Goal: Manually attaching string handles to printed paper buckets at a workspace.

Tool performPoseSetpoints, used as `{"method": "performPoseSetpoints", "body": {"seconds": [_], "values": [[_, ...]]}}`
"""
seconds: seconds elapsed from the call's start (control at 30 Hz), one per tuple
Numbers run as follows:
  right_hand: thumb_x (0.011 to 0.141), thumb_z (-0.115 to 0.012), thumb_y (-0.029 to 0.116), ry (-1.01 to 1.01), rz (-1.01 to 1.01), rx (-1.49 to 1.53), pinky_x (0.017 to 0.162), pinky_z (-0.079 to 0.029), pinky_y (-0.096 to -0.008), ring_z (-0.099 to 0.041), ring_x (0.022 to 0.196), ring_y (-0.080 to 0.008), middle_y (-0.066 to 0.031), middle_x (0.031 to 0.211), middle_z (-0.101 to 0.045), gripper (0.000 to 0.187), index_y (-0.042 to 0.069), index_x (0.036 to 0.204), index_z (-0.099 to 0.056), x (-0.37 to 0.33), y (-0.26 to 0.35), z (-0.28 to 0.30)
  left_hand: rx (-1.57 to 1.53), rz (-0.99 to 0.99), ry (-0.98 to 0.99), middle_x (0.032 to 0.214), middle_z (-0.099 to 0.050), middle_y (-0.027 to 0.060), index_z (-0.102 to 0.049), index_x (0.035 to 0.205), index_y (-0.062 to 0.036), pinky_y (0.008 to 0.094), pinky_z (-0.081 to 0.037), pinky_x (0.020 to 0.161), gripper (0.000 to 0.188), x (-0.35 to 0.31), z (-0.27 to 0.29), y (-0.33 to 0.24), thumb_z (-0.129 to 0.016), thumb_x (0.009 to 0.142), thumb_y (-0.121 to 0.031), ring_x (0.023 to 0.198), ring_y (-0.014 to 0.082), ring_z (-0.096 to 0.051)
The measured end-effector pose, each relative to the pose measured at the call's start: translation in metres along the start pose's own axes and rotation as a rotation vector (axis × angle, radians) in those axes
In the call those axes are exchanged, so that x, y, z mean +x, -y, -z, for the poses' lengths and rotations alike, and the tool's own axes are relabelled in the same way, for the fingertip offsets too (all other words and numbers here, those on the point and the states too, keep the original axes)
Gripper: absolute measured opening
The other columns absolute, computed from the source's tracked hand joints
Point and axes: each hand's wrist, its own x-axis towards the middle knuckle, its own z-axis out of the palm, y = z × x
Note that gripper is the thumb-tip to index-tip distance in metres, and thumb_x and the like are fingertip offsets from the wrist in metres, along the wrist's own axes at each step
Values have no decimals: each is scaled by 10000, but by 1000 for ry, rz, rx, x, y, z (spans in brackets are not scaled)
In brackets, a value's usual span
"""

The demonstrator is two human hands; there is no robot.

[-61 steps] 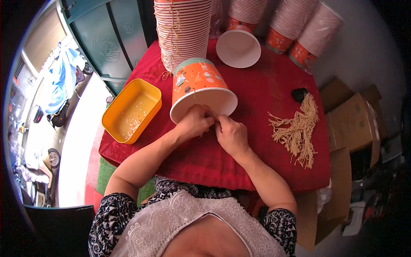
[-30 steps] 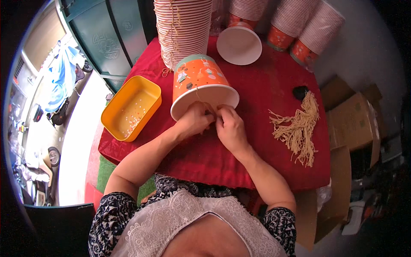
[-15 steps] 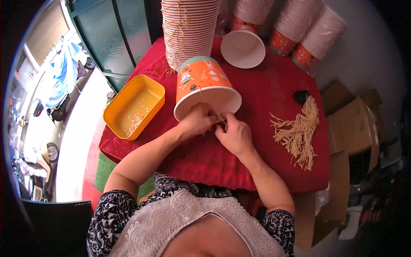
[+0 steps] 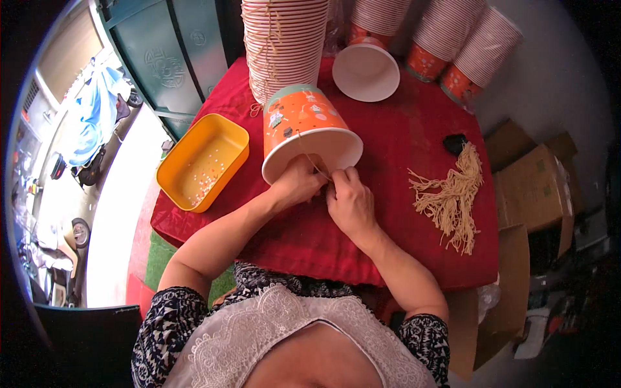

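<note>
An orange paper bucket [image 4: 304, 115] with a printed pattern, green base and white rim lies tilted on the red-covered table, its mouth facing me. From its wall near the rim a thin beige string [image 4: 315, 163] runs across the opening to my fingers. My left hand [image 4: 299, 181] is at the mouth, fingertips partly inside and closed on the string. Close beside it, my right hand [image 4: 351, 202] pinches the string just outside the rim. The fingertips of both hands nearly meet, and the string's end is hidden between them.
Left of the bucket stands a yellow tray [image 4: 231, 134] with small white and orange bits. Behind rises a tall stack of buckets [image 4: 284, 48]; an open bucket [image 4: 367, 72] and more stacks are farther right. A bundle of beige strings [image 4: 456, 197] lies right. Cardboard boxes [image 4: 533, 187] flank the table.
My right hand's fingers have shifted slightly up and drawn closer together on the string. The bucket has moved a touch to the left. My left hand stays nearly in place.
</note>
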Motion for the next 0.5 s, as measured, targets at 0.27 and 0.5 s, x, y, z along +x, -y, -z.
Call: {"method": "performPoseSetpoints", "body": {"seconds": [0.27,0.5], "values": [[823,-553,-20,-67,34,278,655,-502,-497,-614,765,-437,-232,835,-615,158,-1,975,-516,-1,-17,-16,4,16,-44,646,-593,87,-618,890,43,301,-435,441,177,3,-3,6,-597,873,-131,512,164,-555],[853,-560,10,-7,-77,303,653,-508,-474,-628,853,-444,-257,880,-639,166,-5,1015,-531,2,-15,-12,-31,-13,-31,606,-578,82,-617,834,44,292,-431,397,181,1,-2,5,-560,871,-123,449,156,-538]]}}
